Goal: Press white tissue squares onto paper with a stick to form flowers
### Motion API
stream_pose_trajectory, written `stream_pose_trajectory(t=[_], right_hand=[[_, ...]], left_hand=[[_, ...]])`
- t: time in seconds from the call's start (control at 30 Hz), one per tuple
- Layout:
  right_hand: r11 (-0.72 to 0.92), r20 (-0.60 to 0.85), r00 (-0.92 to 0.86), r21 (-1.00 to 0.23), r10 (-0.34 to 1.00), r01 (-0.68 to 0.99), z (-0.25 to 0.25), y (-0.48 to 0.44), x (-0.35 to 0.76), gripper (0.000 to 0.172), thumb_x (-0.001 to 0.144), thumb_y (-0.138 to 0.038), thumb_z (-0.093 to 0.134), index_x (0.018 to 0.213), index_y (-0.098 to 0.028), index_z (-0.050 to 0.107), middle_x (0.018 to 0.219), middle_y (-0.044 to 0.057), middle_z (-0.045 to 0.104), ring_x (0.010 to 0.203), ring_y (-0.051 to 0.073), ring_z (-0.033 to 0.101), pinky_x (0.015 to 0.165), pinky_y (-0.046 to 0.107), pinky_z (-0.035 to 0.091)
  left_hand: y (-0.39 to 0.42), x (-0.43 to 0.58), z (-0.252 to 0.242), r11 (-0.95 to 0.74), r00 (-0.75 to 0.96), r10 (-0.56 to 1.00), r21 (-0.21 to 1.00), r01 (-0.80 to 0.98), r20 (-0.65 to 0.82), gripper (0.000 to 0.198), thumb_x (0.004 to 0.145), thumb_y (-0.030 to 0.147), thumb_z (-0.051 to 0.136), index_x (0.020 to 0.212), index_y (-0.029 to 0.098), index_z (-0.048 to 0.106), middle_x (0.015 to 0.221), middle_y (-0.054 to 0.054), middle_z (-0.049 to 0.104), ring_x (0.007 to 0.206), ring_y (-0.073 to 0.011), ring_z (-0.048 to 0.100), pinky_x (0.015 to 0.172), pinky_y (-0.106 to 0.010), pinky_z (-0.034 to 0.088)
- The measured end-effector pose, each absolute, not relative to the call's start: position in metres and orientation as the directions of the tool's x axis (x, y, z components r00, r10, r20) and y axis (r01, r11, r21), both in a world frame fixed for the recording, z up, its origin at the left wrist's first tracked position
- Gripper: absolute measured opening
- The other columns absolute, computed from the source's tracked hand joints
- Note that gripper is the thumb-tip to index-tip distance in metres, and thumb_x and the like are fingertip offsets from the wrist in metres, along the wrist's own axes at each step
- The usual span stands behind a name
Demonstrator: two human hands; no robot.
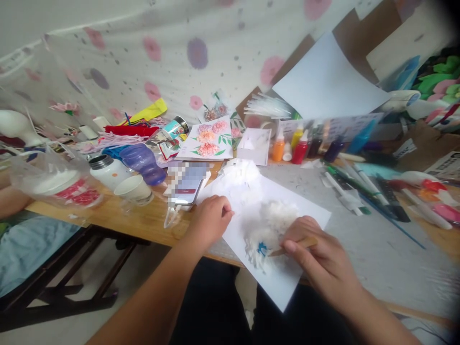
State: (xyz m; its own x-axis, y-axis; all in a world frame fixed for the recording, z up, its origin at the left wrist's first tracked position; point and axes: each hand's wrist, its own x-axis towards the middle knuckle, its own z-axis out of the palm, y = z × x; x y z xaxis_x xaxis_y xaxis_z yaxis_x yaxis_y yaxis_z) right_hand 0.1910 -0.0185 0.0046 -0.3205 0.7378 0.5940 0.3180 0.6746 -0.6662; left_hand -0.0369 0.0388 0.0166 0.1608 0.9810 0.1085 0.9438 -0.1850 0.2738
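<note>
A white paper sheet (283, 287) lies at the table's front edge, its corner sticking out over my lap. On it is a blurred, fluffy white fringed piece (257, 256) with a blue patch of colour (262, 248) in its middle. My right hand (319, 256) pinches a thin tan wooden stick (308, 241), which points left toward the blue patch. Whether its tip touches is too blurred to tell. My left hand (212, 218) is curled closed at the sheet's left edge, with nothing visible in it. More white fringed pieces (240, 175) lie at the sheet's far corner.
A phone (187, 184) and a paper cup (133, 188) stand left of the sheet, by a bagged tub (77, 189). Paint bottles (300, 147) line the back. Pens and brushes (362, 184) lie right. Another person's arm (12, 194) shows at far left.
</note>
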Motion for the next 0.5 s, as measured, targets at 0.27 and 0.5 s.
stream_pose_trajectory(t=[0.27, 0.5], right_hand=[[0.656, 0.616, -0.229, -0.685, 0.754, 0.316, 0.002, -0.02, 0.192, 0.022, 0.089, -0.012, 0.048, 0.071, -0.022, 0.058, 0.066, -0.001, 0.063, 0.063, 0.016, 0.058, 0.067, 0.037, 0.039], [0.653, 0.641, -0.132, -0.722, 0.756, 0.23, 0.0, -0.02, 0.193, 0.02, 0.087, -0.009, 0.05, 0.075, -0.022, 0.059, 0.07, 0.0, 0.063, 0.066, 0.016, 0.06, 0.067, 0.037, 0.042]], left_hand=[[0.07, -0.022, 0.02, -0.212, 0.182, 0.969, 0.184, 0.96, 0.166, 0.026, 0.079, 0.022, 0.064, 0.105, 0.019, 0.063, 0.105, -0.01, 0.066, 0.104, -0.0278, 0.058, 0.09, -0.037, 0.043], [0.088, -0.025, 0.014, -0.183, 0.16, 0.979, 0.212, 0.96, 0.123, 0.023, 0.078, 0.016, 0.061, 0.101, 0.022, 0.063, 0.095, -0.004, 0.069, 0.091, -0.0214, 0.063, 0.077, -0.03, 0.045]])
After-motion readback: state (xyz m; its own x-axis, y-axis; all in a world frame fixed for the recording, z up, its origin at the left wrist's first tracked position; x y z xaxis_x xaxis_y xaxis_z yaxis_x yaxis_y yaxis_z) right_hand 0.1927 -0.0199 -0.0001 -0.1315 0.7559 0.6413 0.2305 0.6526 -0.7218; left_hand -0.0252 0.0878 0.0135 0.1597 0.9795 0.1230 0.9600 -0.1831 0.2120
